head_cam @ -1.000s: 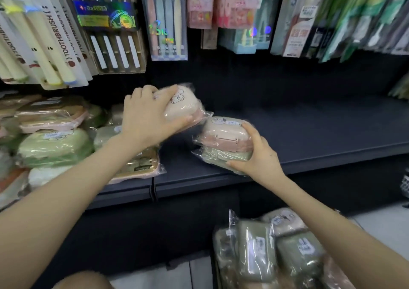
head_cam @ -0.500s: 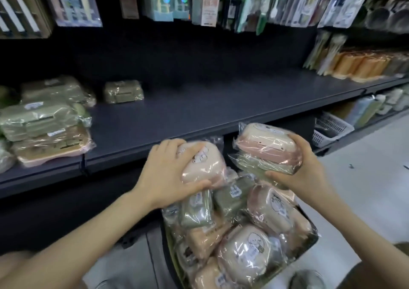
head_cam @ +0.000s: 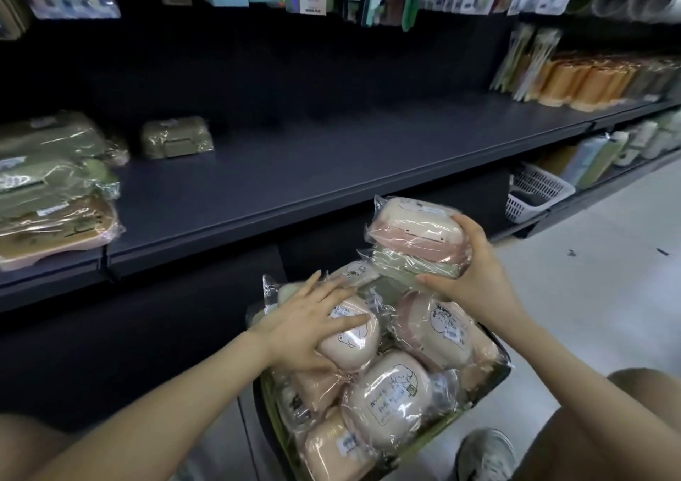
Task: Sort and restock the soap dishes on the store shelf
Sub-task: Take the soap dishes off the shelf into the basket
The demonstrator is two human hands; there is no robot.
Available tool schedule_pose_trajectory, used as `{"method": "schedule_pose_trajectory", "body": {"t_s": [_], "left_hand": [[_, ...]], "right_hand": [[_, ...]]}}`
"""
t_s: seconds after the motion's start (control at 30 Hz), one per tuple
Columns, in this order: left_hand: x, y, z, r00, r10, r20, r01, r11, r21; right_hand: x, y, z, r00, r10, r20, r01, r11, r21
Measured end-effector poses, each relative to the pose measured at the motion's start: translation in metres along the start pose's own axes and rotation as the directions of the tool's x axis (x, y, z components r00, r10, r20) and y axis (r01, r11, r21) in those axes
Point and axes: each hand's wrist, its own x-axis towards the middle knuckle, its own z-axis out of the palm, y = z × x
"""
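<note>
My left hand (head_cam: 308, 327) lies on a cream wrapped soap dish (head_cam: 355, 338) on top of the pile in the basket (head_cam: 493, 381), thumb on one side and fingers spread along the other. My right hand (head_cam: 475, 274) holds a stack of two wrapped dishes just above the pile, a pink one (head_cam: 416, 228) on a green one (head_cam: 412, 265). The dark shelf (head_cam: 294, 185) carries stacked green and pink dishes (head_cam: 55, 204) at the far left and a single green dish (head_cam: 177, 137) further back.
Several more wrapped dishes fill the basket on the floor in front of me. A white mesh basket (head_cam: 534, 191) stands on the lower shelf at right. Orange cups (head_cam: 589, 82) line the shelf's right end. Packaged goods hang above. My shoe (head_cam: 486, 455) is at the bottom right.
Both hands came away from the shelf and down to the basket, each with its dishes. The left hand has lowered its cream dish onto the pile. The view swung right.
</note>
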Motion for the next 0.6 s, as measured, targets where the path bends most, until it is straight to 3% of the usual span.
{"method": "schedule_pose_trajectory", "body": {"t_s": [0.17,0.37,0.5,0.6], "left_hand": [[0.0,-0.001,0.009,0.998,-0.016,-0.055,0.012,0.996,-0.086],[-0.012,-0.001,0.012,0.977,-0.146,-0.153,0.112,0.971,-0.21],[-0.015,-0.006,0.014,0.878,-0.327,-0.348,0.23,0.928,-0.293],[-0.009,-0.014,0.011,0.817,-0.459,-0.35,0.339,0.872,-0.352]], "right_hand": [[0.02,0.0,0.014,0.999,0.001,0.039,-0.002,1.0,0.022],[0.035,0.01,0.025,0.978,-0.002,0.207,-0.006,0.999,0.037],[0.046,0.014,0.034,0.941,-0.014,0.338,0.023,0.999,-0.023],[0.062,0.009,0.043,0.887,-0.032,0.461,0.05,0.998,-0.028]]}}
